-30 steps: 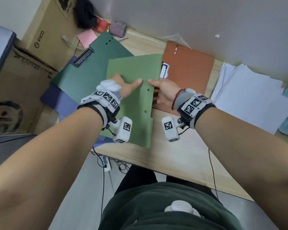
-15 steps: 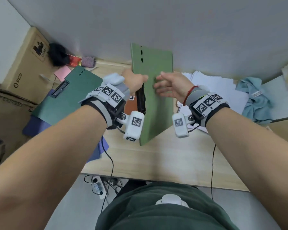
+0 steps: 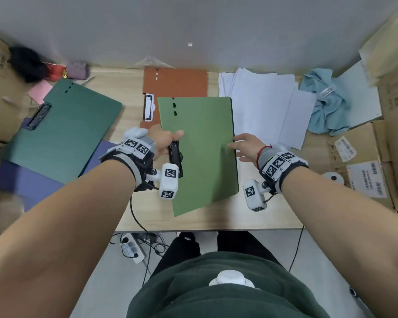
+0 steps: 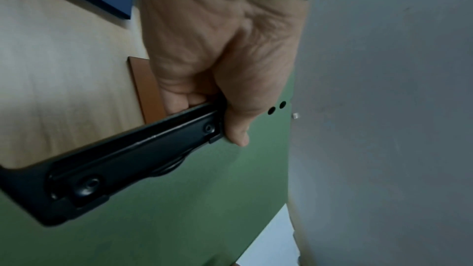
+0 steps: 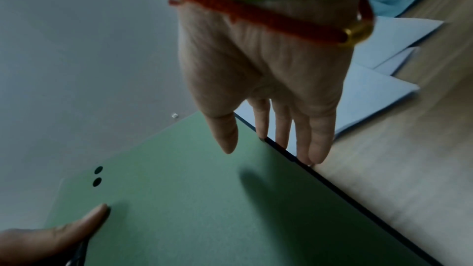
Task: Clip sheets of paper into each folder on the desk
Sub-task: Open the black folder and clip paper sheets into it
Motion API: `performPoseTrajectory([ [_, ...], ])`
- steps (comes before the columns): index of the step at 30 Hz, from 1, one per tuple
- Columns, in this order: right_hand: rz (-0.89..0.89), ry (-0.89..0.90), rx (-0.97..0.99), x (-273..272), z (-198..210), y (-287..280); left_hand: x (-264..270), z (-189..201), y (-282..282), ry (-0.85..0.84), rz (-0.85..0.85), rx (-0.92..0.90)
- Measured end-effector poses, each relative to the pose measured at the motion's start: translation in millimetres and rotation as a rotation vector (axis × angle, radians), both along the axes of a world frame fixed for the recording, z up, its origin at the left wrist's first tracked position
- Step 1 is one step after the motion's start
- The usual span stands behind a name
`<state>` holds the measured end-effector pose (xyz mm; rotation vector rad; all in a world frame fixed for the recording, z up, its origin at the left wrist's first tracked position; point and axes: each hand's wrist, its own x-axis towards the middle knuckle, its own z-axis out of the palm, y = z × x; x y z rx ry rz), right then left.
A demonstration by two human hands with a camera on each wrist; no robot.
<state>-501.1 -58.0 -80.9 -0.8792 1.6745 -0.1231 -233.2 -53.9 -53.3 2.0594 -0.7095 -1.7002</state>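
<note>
Left hand (image 3: pixel 162 141) grips light-green folder (image 3: pixel 200 152) (clip edge); right hand (image 3: pixel 246 146), fingers straight, touches it.

Right hand (image 5: pixel 266 80), fingers straight, seemingly touching the green folder's (image 5: pixel 194 199) right edge

Matt green folder (image 3: pixel 200 154) — glossy black clip (image 4: pixel 133 161) — pale wood-grain desk (image 3: pixel 207 219).

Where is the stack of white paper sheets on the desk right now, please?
In the head view, the white paper sheets lie at the desk's far right, between the light green folder and the blue cloth.
</note>
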Motion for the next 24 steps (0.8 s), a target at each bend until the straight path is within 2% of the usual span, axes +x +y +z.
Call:
performPoseTrajectory([
  [8, -0.109, 0.007, 0.076, -17.8, -10.8, 11.1, -22.1, 1.0, 9.1, 0.087, -0.051, 0.014],
  [12, -0.054, 0.101, -0.017, -24.9, -7.5, 12.5, -18.7, -3.1, 7.5, 0.019, -0.07, -0.015],
  [13, -0.017, 0.134, -0.062, -26.1, -5.0, 13.8, -13.1, -11.8, 5.7, -0.009, -0.087, -0.013],
  [16, 0.064, 0.173, -0.211, -30.6, -1.2, 16.1, 17.5, -97.2, -6.5, -0.139, -0.129, -0.001],
  [17, 0.077, 0.169, -0.239, -31.7, 1.1, 16.7, 19.3, -105.9, -7.1, -0.19, -0.155, 0.006],
  [20, 0.094, 0.085, -0.25, -30.5, 10.1, 14.8, 6.8, -80.3, -2.2, -0.301, -0.214, 0.009],
  [22, 0.087, -0.076, -0.189, -24.9, 22.1, 12.4, -4.8, -57.0, 3.0, -0.338, -0.249, 0.026],
  [24, 0.108, -0.196, -0.149, -15.3, 32.6, 9.5, -5.2, -65.8, 2.3, -0.323, -0.289, 0.061],
])
